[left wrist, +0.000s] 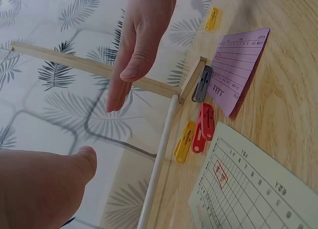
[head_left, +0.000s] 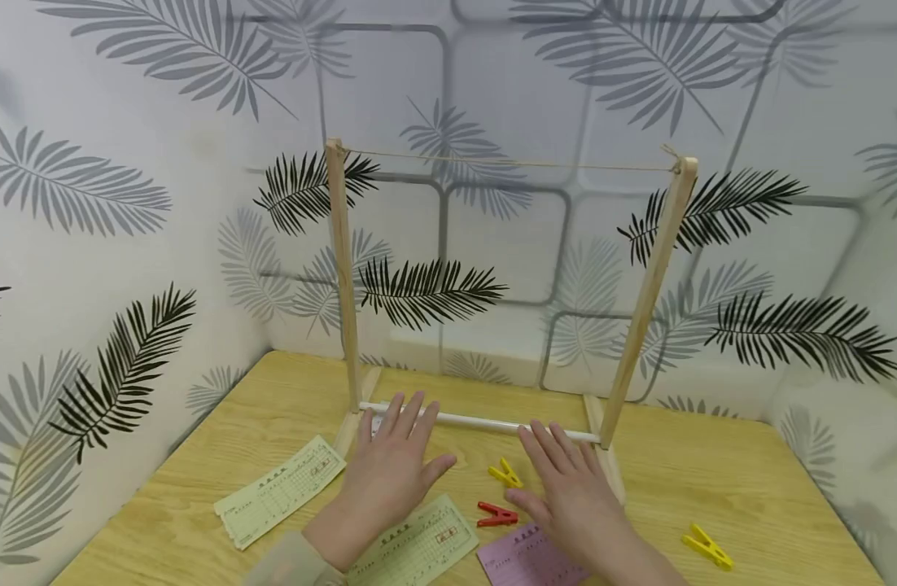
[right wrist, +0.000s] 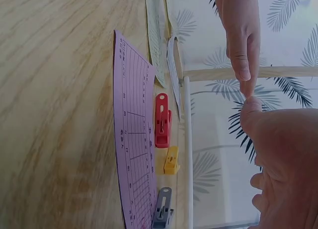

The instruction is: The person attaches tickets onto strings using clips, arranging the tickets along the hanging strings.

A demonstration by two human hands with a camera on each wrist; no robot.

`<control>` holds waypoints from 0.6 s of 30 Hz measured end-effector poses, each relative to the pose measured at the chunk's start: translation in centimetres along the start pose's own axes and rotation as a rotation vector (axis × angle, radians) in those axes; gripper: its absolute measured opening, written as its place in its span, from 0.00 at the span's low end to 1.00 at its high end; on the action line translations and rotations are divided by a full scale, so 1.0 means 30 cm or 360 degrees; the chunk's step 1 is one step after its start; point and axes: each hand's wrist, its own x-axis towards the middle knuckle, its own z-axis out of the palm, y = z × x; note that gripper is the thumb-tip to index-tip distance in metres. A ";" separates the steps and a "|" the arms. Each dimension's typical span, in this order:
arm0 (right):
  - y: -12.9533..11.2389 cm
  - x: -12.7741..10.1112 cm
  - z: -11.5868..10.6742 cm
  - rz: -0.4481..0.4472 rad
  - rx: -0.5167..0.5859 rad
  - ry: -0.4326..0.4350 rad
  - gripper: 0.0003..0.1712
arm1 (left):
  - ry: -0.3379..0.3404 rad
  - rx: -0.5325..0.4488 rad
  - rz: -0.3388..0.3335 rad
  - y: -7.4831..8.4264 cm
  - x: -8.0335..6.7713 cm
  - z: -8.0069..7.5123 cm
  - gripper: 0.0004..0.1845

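Observation:
My left hand (head_left: 390, 472) is held above the table with its fingers spread and nothing in its grasp. Likewise, my right hand (head_left: 576, 500) hovers with straight fingers, its thumb pointing inward. Between them lie a yellow clothespin (head_left: 505, 473) and a red clothespin (head_left: 496, 514). A pale green printed slip (head_left: 422, 544) lies partly under the left forearm, and a purple slip (head_left: 525, 560) under the right hand. In the left wrist view a grey clothespin (left wrist: 202, 84) lies beside the purple slip; the right hand hides it from the head view.
Behind the hands stands a wooden frame (head_left: 649, 305) with a string (head_left: 507, 162) tied across its top and a white rod (head_left: 485, 422) along its base. Another green slip (head_left: 280, 491) lies at left, another yellow clothespin (head_left: 706, 546) at right. Leaf-patterned walls enclose the wooden table (head_left: 756, 480).

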 end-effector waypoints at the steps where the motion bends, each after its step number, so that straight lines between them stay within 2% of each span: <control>1: -0.001 0.002 0.003 -0.0007 0.0006 -0.0002 0.48 | -0.0004 -0.0009 -0.0008 -0.005 -0.002 -0.002 0.40; 14: -0.026 0.028 0.015 0.0069 0.0065 -0.0188 0.47 | -0.0019 0.0042 -0.0095 -0.083 -0.031 -0.013 0.41; 18: -0.022 0.033 0.038 0.0034 0.0109 -0.0187 0.47 | -0.0022 0.0028 -0.0122 -0.106 -0.043 -0.015 0.40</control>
